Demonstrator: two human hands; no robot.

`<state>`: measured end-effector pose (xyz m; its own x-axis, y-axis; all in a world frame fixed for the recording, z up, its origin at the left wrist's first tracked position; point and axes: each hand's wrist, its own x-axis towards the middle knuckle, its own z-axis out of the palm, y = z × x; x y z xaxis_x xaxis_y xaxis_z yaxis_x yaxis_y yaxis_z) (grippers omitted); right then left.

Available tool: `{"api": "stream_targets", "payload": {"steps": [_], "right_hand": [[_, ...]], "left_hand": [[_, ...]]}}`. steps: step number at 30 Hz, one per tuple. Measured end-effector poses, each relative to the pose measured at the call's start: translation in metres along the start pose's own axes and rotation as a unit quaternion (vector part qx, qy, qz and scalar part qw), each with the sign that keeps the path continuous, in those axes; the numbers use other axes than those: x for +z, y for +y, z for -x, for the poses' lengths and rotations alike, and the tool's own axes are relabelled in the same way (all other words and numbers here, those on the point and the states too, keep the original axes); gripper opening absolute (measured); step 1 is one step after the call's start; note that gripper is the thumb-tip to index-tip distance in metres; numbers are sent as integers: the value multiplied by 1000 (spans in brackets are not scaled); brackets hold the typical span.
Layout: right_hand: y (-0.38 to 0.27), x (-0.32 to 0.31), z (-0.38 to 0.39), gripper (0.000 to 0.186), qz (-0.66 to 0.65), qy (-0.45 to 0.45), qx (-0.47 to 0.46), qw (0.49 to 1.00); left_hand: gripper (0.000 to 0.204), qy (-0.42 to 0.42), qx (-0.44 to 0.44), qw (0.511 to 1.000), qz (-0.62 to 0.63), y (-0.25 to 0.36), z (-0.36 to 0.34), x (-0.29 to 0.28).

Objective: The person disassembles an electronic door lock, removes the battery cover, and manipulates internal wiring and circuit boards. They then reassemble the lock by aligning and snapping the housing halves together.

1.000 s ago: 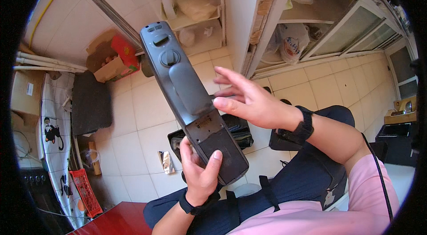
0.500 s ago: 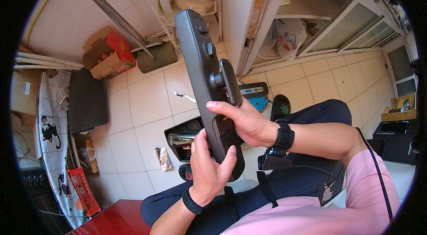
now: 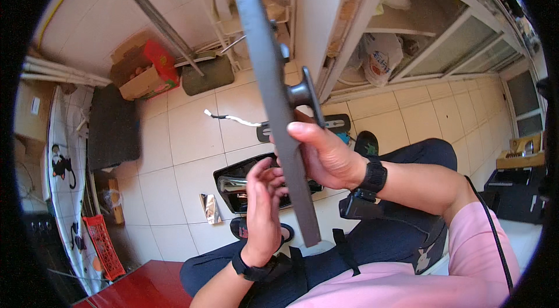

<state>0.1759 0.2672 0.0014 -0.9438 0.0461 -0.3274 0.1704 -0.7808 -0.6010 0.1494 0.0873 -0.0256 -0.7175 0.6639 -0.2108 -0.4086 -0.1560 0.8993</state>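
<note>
A long black door-lock body (image 3: 269, 86) stands on edge in my right hand (image 3: 326, 150), which grips it below the protruding lever handle (image 3: 311, 92). A thin metal rod (image 3: 232, 44) sticks out of its upper left side. My left hand (image 3: 262, 209) is beside the lock's lower end, fingers apart and loosely bent, holding nothing. Behind both hands lies an open black case (image 3: 230, 182) with items inside. Farther back on the floor are a dark plate (image 3: 338, 121) with something blue beside it and a white-and-black cable (image 3: 236, 118).
Foil packaging (image 3: 209, 209) lies left of the case. Around me are a red crate (image 3: 103, 247), a dark mat (image 3: 113, 124), a cardboard box (image 3: 134, 75), a pole with a flat head (image 3: 207, 78), white shelving, a glazed cabinet (image 3: 431, 40) and a red surface (image 3: 142, 284).
The lock has turned from face-up onto its edge. My right hand has come to grip it; my left hand has let go of its lower end, fingers now apart.
</note>
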Motion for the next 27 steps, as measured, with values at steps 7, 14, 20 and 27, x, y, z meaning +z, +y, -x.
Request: {"api": "stream_targets", "payload": {"steps": [7,14,20,27], "right_hand": [[-3,-9,-3,59,-198,-115,37,973],[-1,-18,-5,102,-131,-205,50,969],[-6,-13,-9,111,-131,-230,84,961],[-12,-20,-6,75,-55,-170,76,981]], "left_hand": [[73,-199,-221,913,280,-8,8,7],[68,-239,-218,916,236,5,13,20],[64,-224,-157,935,226,21,20,29],[53,-92,-71,991,71,20,20,16]]}}
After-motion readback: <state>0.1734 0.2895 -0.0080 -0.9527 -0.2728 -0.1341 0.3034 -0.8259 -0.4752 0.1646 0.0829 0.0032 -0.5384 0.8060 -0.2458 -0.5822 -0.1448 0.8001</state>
